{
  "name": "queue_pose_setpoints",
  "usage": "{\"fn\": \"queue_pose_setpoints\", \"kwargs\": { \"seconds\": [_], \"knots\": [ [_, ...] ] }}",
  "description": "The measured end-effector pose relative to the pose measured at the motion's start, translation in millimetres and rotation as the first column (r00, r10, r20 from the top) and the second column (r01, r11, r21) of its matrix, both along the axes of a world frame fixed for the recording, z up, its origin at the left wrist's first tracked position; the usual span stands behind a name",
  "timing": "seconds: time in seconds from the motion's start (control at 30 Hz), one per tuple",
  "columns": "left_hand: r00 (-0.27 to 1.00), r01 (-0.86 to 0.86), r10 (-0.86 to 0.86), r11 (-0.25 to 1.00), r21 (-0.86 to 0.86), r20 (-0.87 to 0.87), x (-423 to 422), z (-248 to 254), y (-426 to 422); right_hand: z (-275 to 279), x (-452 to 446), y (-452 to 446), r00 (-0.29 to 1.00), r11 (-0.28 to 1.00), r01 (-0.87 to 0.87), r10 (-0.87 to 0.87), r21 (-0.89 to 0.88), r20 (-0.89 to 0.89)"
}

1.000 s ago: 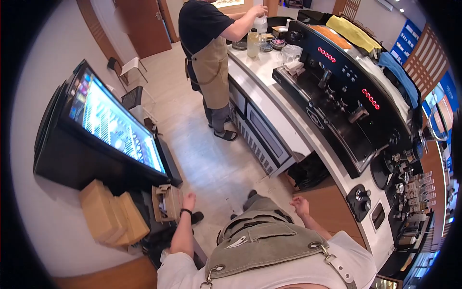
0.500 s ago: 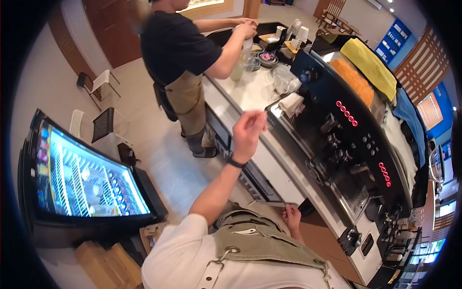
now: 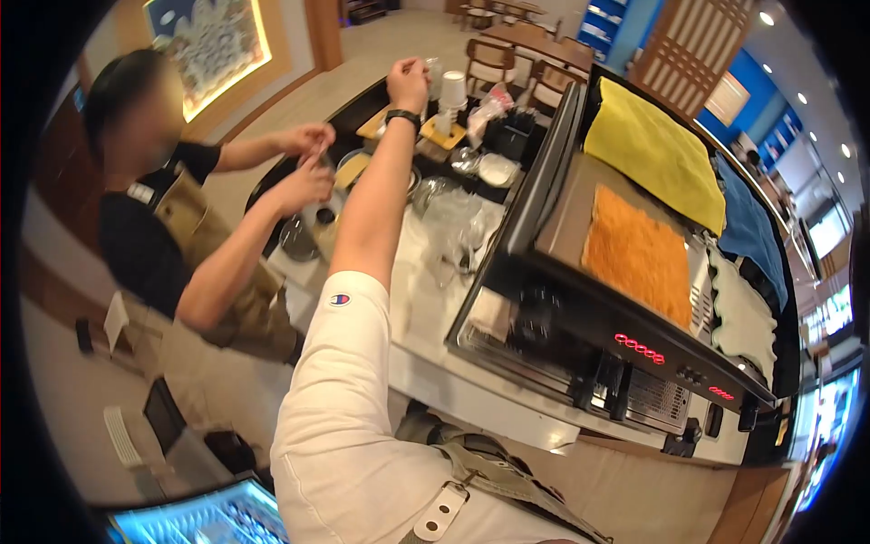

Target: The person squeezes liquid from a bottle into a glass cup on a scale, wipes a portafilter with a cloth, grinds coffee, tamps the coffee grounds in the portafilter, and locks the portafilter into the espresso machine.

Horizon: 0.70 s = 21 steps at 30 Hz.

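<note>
My left hand [image 3: 409, 83], with a dark band on the wrist, is stretched out over the far end of the counter. Its fingers are curled together. Right beside the fingertips stands clear plastic cupware [image 3: 433, 69]; whether they grip it or something small is hidden. White paper cups [image 3: 453, 89] stand upside down in a stack just right of the hand, by a small wooden board [image 3: 441, 136]. My right hand is out of the frame.
A co-worker's hands [image 3: 313, 168] work close to my left forearm. Clear plastic bags [image 3: 458, 222] lie on the counter [image 3: 412, 308]. The espresso machine [image 3: 544, 308] stands at right with yellow [image 3: 657, 150] and orange [image 3: 639, 254] cloths on top. A lit fridge [image 3: 204, 517] is at lower left.
My left hand has gone from above the counter's near edge to the cups at its far end. My right hand has left the view. The view has turned and the co-worker now appears farther left.
</note>
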State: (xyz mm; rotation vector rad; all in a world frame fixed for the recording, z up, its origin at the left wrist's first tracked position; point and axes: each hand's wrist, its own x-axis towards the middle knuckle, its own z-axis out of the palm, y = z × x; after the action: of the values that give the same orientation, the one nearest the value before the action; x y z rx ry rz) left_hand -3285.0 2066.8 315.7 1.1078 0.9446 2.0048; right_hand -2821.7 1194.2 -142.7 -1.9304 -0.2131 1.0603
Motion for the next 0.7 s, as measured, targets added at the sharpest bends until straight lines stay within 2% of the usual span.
{"fn": "queue_pose_setpoints", "kwargs": {
  "seconds": [0.07,0.1,0.13,0.17,0.23,0.27,0.33,0.57,0.67,0.7],
  "knots": [
    [0.986,-0.020,0.004,0.995,-0.096,-0.166,-10.5,-29.4,74.1,14.2,-31.4,27.2,0.999,0.995,0.047,-0.047,-0.091,-0.007],
    [0.925,-0.166,0.117,0.980,-0.107,-0.362,-18.0,-51.3,118.0,20.4,-43.3,41.2,0.998,0.990,0.055,-0.056,-0.127,-0.004],
    [0.858,-0.233,0.117,0.957,-0.175,-0.500,-17.4,-45.1,115.1,25.8,-53.7,56.7,0.999,0.986,0.054,-0.054,-0.157,0.004],
    [0.820,-0.255,0.084,0.939,-0.231,-0.566,-17.8,-42.0,121.2,32.7,-62.6,70.3,0.998,0.982,0.054,-0.055,-0.179,0.001],
    [0.712,-0.278,0.074,0.943,-0.184,-0.698,-25.3,-67.7,177.9,43.5,-74.6,94.1,0.999,0.977,0.048,-0.049,-0.209,0.001],
    [0.679,-0.297,0.035,0.926,-0.231,-0.734,-22.8,-64.4,188.0,50.0,-78.7,104.9,0.999,0.974,0.050,-0.051,-0.220,0.001],
    [0.635,-0.325,0.084,0.931,-0.167,-0.768,-17.8,-67.4,211.1,59.1,-85.3,124.4,0.999,0.970,0.053,-0.054,-0.239,0.002],
    [0.472,-0.268,-0.030,0.947,-0.176,-0.881,-20.5,-77.8,278.9,74.9,-89.5,156.1,0.996,0.953,0.080,-0.087,-0.291,-0.010],
    [0.553,-0.198,-0.057,0.960,-0.198,-0.831,-21.7,-65.2,257.9,74.9,-90.6,153.9,0.994,0.949,0.094,-0.106,-0.302,-0.022],
    [0.620,-0.206,0.005,0.966,-0.157,-0.784,-21.9,-63.6,256.3,74.3,-93.0,151.0,0.993,0.948,0.099,-0.113,-0.304,-0.028]
  ]
}}
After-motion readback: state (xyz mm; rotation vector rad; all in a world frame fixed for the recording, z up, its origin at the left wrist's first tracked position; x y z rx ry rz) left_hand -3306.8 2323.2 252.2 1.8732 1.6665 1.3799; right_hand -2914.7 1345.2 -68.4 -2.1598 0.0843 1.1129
